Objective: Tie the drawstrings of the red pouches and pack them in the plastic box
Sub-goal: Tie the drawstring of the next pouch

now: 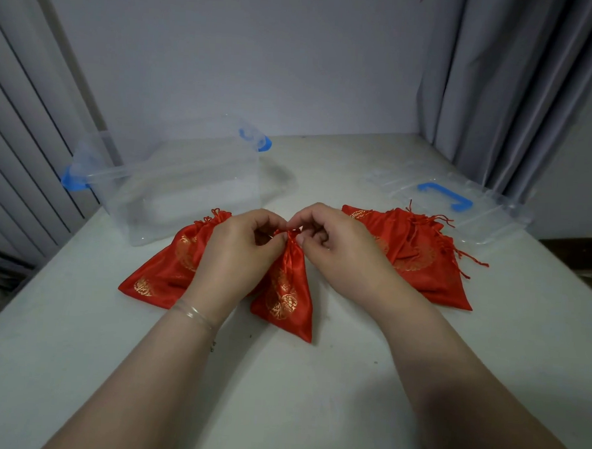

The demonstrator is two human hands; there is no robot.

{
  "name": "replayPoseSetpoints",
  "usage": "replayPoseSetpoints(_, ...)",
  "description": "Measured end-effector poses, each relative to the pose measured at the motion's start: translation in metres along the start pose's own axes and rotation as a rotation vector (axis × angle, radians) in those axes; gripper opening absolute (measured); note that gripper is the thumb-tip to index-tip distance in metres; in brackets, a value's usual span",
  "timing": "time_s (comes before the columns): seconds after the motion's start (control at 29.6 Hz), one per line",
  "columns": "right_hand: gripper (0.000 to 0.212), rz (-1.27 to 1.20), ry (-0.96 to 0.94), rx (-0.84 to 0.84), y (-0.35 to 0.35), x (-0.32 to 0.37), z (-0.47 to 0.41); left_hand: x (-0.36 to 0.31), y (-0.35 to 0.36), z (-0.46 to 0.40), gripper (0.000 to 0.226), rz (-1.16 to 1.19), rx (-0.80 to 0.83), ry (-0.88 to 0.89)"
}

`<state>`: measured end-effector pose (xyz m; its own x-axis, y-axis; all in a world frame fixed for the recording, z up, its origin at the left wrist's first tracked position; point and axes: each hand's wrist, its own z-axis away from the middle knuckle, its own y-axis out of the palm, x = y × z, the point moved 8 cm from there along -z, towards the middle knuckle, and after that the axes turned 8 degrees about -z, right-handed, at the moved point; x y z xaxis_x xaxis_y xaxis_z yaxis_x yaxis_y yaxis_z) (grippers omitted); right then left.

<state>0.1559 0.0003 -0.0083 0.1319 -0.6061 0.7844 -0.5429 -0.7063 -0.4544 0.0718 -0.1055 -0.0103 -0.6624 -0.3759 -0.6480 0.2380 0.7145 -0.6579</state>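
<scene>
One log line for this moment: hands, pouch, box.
left hand + right hand: pinching drawstrings of centre pouch | plastic box: open, no pouches inside | lid: on table, right

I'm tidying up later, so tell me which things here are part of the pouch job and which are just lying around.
Job: the middle pouch both hands pinch at its neck, left hand, right hand, left pouch, right pouch pile, plastic box, its lid.
Lying about: curtain, table.
</scene>
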Motion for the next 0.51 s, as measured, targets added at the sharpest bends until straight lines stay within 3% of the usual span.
replayPoseSetpoints(0.24, 0.019, -0.033, 0.14, -0.077, -0.008, -0.013, -0.002, -0.013, -0.004, 0.003, 0.018, 0.035, -0.1, 0.127)
replayPoseSetpoints(0.37, 0.018, -0.154, 0.234, -0.024, -0.009, -0.019, -0.002, -0.025, -0.009, 0.007, 0.014, 0.003, -0.176, 0.28)
replayPoseSetpoints(0.51, 0.011, -0.269, 0.249, 0.046, -0.008, -0.019, -0.002, -0.024, -0.007, 0.006, 0.011, 0.002, -0.195, 0.325)
